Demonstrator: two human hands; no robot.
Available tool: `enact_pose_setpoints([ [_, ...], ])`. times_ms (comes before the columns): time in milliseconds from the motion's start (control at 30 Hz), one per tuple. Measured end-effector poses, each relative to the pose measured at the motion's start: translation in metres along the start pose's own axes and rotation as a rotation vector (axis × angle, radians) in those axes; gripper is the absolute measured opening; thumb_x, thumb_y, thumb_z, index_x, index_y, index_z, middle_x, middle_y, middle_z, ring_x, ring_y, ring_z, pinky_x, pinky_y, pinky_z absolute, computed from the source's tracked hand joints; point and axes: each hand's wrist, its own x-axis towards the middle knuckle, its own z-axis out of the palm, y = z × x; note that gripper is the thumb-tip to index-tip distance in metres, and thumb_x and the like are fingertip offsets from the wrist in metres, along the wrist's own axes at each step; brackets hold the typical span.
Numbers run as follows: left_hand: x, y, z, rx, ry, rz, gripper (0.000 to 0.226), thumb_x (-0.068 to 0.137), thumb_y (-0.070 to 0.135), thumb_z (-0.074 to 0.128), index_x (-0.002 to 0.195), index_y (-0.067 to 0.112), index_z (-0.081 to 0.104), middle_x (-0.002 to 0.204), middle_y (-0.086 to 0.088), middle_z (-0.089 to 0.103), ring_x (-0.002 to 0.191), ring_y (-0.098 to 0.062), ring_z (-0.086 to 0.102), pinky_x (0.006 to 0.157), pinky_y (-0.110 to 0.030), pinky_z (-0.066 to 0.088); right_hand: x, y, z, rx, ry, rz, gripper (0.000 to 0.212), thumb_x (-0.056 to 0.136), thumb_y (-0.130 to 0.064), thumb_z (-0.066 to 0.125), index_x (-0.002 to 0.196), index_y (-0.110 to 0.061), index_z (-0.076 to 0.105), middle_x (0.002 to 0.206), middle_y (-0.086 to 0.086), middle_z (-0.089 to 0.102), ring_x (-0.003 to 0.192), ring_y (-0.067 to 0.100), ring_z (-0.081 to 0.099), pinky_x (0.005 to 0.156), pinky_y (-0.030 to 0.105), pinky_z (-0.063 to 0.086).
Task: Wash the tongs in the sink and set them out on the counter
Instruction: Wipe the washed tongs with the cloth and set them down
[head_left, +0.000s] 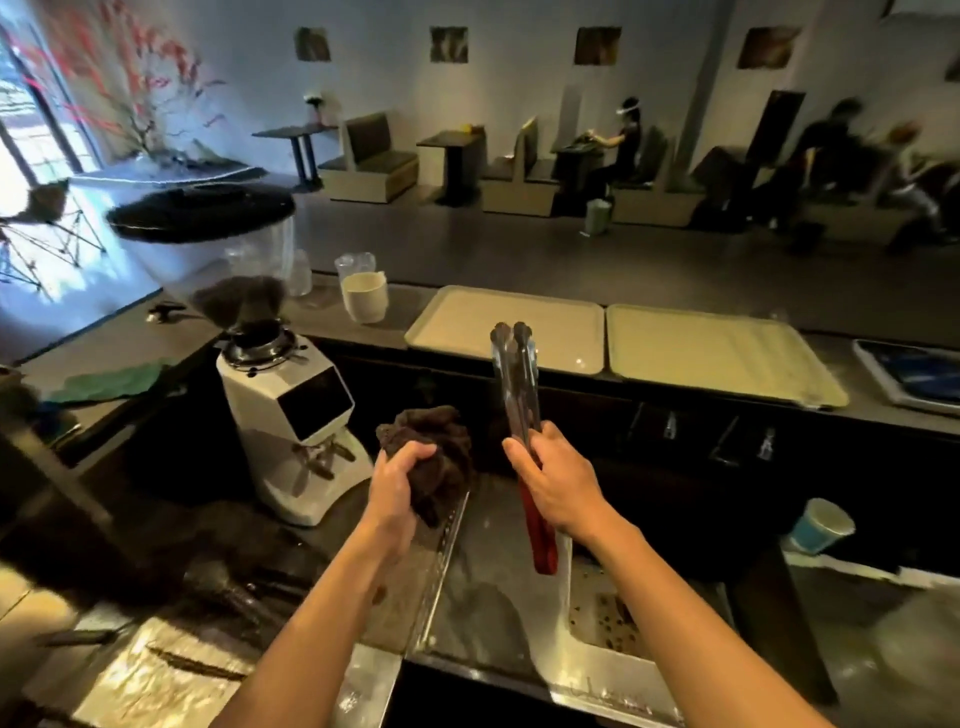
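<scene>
My right hand (558, 480) grips metal tongs (514, 379) with red handles around their middle. Their closed tips point up and away, toward the raised counter, and the red handle ends hang down over the sink (498, 597). My left hand (397, 486) is closed on a bunched dark brown cloth (436, 447), held just left of the tongs and apart from them. Both hands hover above the sink's left part.
A white coffee grinder (296, 410) stands left of the sink. Two beige trays (467, 325) (717, 358) lie on the raised counter (883, 415) behind, with a cream pitcher (365, 296) to their left. A blue paper cup (823, 525) sits at right. People sit in the far seating area.
</scene>
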Motion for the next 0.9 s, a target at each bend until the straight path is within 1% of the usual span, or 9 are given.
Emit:
enact_pose_setpoints([
  [100, 0.018, -0.008, 0.055, 0.006, -0.045, -0.023, 0.023, 0.085, 0.008, 0.059, 0.107, 0.009, 0.064, 0.107, -0.024, 0.069, 0.092, -0.032, 0.069, 0.088, -0.049, 0.055, 0.017, 0.042, -0.039, 0.005, 0.064, 0.052, 0.033, 0.103, -0.053, 0.034, 0.082, -0.033, 0.05, 0.094, -0.006, 0.048, 0.079, 0.013, 0.055, 0.073, 0.036, 0.045],
  [167, 0.032, -0.014, 0.093, 0.012, -0.076, -0.048, 0.026, 0.083, 0.009, 0.06, 0.109, 0.01, 0.064, 0.109, -0.027, 0.067, 0.099, -0.038, 0.066, 0.097, -0.06, 0.049, 0.029, 0.072, -0.066, -0.014, 0.099, 0.096, 0.033, 0.102, -0.056, 0.029, 0.081, -0.036, 0.047, 0.094, -0.007, 0.048, 0.081, 0.014, 0.055, 0.076, 0.04, 0.047],
  [200, 0.039, -0.016, 0.11, 0.017, -0.102, -0.052, 0.026, 0.084, 0.009, 0.06, 0.11, 0.01, 0.063, 0.11, -0.026, 0.067, 0.101, -0.039, 0.065, 0.099, -0.061, 0.048, 0.036, 0.087, -0.079, -0.018, 0.12, 0.121, 0.033, 0.101, -0.056, 0.028, 0.083, -0.037, 0.047, 0.095, -0.008, 0.049, 0.083, 0.015, 0.055, 0.077, 0.041, 0.047],
  [333, 0.06, -0.028, 0.175, 0.038, -0.183, -0.08, 0.017, 0.095, 0.008, 0.052, 0.109, 0.013, 0.06, 0.107, -0.019, 0.068, 0.1, -0.033, 0.065, 0.097, -0.051, 0.05, 0.058, 0.139, -0.131, -0.021, 0.202, 0.234, 0.036, 0.104, -0.052, 0.031, 0.094, -0.025, 0.052, 0.095, -0.007, 0.051, 0.081, 0.013, 0.053, 0.075, 0.037, 0.04],
  [467, 0.081, -0.042, 0.235, 0.043, -0.236, -0.121, 0.024, 0.096, 0.012, 0.051, 0.119, 0.008, 0.059, 0.107, -0.019, 0.071, 0.099, -0.033, 0.067, 0.094, -0.049, 0.051, 0.089, 0.186, -0.187, -0.144, 0.205, 0.333, 0.042, 0.104, -0.054, 0.026, 0.096, -0.021, 0.05, 0.099, 0.001, 0.054, 0.084, 0.021, 0.054, 0.075, 0.037, 0.039],
  [600, 0.1, -0.054, 0.28, 0.071, -0.305, -0.154, 0.021, 0.098, 0.015, 0.048, 0.108, 0.009, 0.066, 0.096, -0.014, 0.077, 0.094, -0.03, 0.069, 0.086, -0.043, 0.055, 0.129, 0.235, -0.227, -0.224, 0.17, 0.427, 0.05, 0.103, -0.055, 0.025, 0.111, -0.013, 0.052, 0.101, 0.008, 0.061, 0.08, 0.023, 0.057, 0.071, 0.039, 0.044],
  [700, 0.113, -0.061, 0.3, 0.064, -0.313, -0.172, 0.023, 0.099, 0.015, 0.047, 0.11, 0.008, 0.065, 0.093, -0.012, 0.078, 0.094, -0.029, 0.069, 0.08, -0.041, 0.056, 0.16, 0.262, -0.241, -0.339, 0.104, 0.49, 0.06, 0.103, -0.055, 0.024, 0.131, -0.007, 0.048, 0.105, 0.013, 0.064, 0.085, 0.029, 0.061, 0.07, 0.038, 0.043],
  [800, 0.123, -0.066, 0.315, 0.055, -0.312, -0.173, 0.024, 0.099, 0.015, 0.045, 0.109, 0.008, 0.066, 0.092, -0.012, 0.077, 0.091, -0.027, 0.07, 0.076, -0.038, 0.056, 0.185, 0.284, -0.242, -0.402, 0.037, 0.546, 0.057, 0.103, -0.051, 0.027, 0.131, -0.007, 0.048, 0.104, 0.013, 0.066, 0.086, 0.029, 0.065, 0.07, 0.037, 0.046],
  [900, 0.128, -0.069, 0.322, 0.044, -0.313, -0.177, 0.025, 0.099, 0.014, 0.044, 0.105, 0.009, 0.067, 0.088, -0.009, 0.078, 0.091, -0.027, 0.069, 0.077, -0.039, 0.055, 0.203, 0.296, -0.235, -0.441, 0.024, 0.592, 0.051, 0.104, -0.044, 0.03, 0.134, -0.005, 0.042, 0.109, 0.015, 0.064, 0.083, 0.028, 0.061, 0.067, 0.036, 0.046],
])
